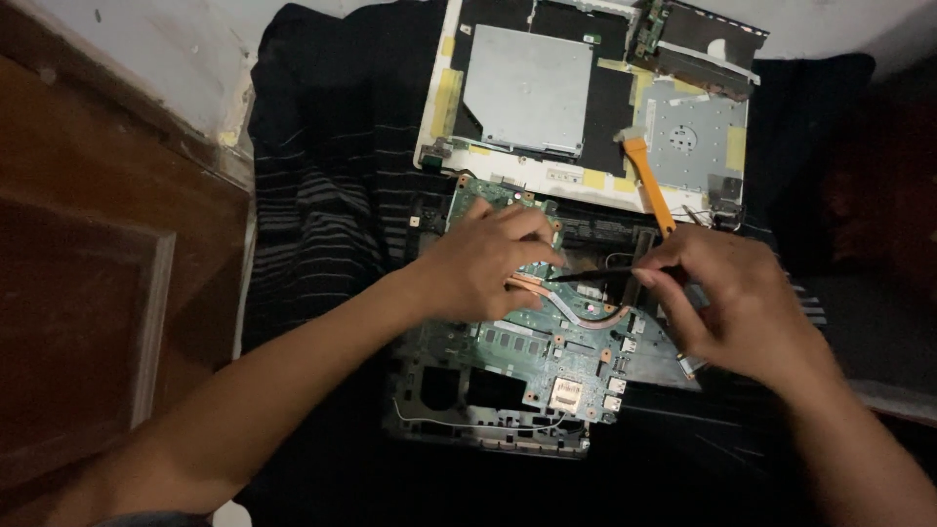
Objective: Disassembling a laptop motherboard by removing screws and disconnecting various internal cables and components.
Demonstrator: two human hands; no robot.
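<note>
A green laptop motherboard (547,361) lies flat in the middle of a dark striped cloth (322,205), seated in the black bottom shell (439,410) of an opened laptop. A copper heat pipe (586,314) curves across the board's far half. The left hand (483,263) rests on the far left part of the board with fingers curled and pressed down, seemingly to steady the board or the pipe's end; whether it pinches anything under the fingertips cannot be told. The right hand (742,303) comes in from the right, thumb and forefinger pinched around a thin black pointed tool (590,276), held nearly level so its tip reaches in beside the left hand's fingers, above the copper pipe.

Farther away lies the laptop's white upper case (586,98), turned inner side up, likely set aside to leave the board free. It carries a silver disc drive (527,88) and yellow tape patches. An orange plastic pry tool (649,181) rests across its near right corner, within easy reach of the right hand. To the far left is a brown wooden door (88,293), beside a pale wall
</note>
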